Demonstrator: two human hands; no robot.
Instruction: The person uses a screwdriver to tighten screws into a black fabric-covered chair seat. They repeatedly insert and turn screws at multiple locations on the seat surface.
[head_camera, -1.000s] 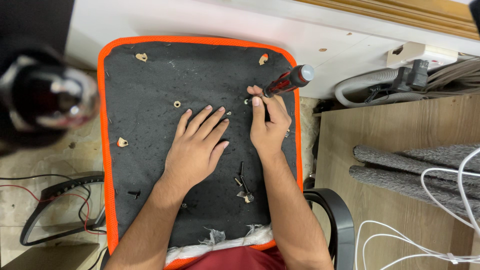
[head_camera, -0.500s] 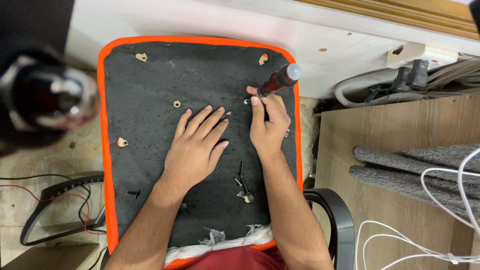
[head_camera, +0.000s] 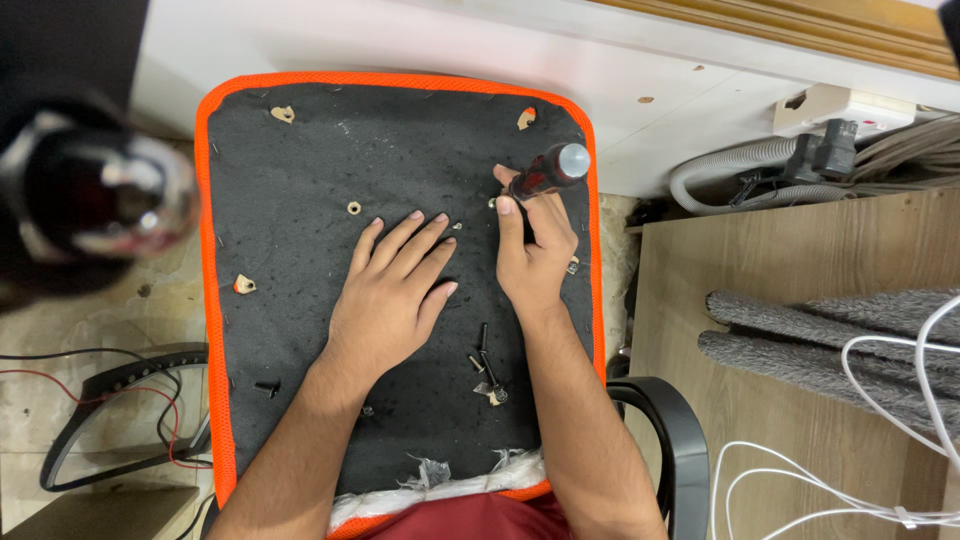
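pale tiled floor and a white wall base frame the scene, with a wooden panel (head_camera: 780, 330) on the right, grey ribbed hoses and a wall socket (head_camera: 835, 105) above it, and white cables (head_camera: 860, 460) trailing across its lower corner. lying flat in the middle is a chair seat base (head_camera: 290, 180) turned underside up, black fabric edged in orange, with small torn holes showing pale wood at several spots.

the left hand (head_camera: 392, 300) rests palm down on the black fabric, fingers spread and flat, holding nothing, only pressing the panel. the right hand (head_camera: 535, 255) is closed round a screwdriver (head_camera: 545, 175) with a red and black handle and a clear cap end; the handle pokes out up and to the right, and the tip seems to sit at a fitting just left of the thumb, though the fingers hide the shaft. loose dark screws (head_camera: 487, 370) lie on the fabric near the right wrist, and one more (head_camera: 266, 387) sits near the left edge.

the screwdriver looks light and stiff, its ribbed handle giving a sure hold; it is best gripped round the thick middle. the screws are small, hard and quick to roll, best pinched by the head. the seat base looks rigid under soft padding, bulky rather than fragile, best steadied with a flat palm or taken by its orange rim. a black chair arm (head_camera: 680, 440) curves at lower right.
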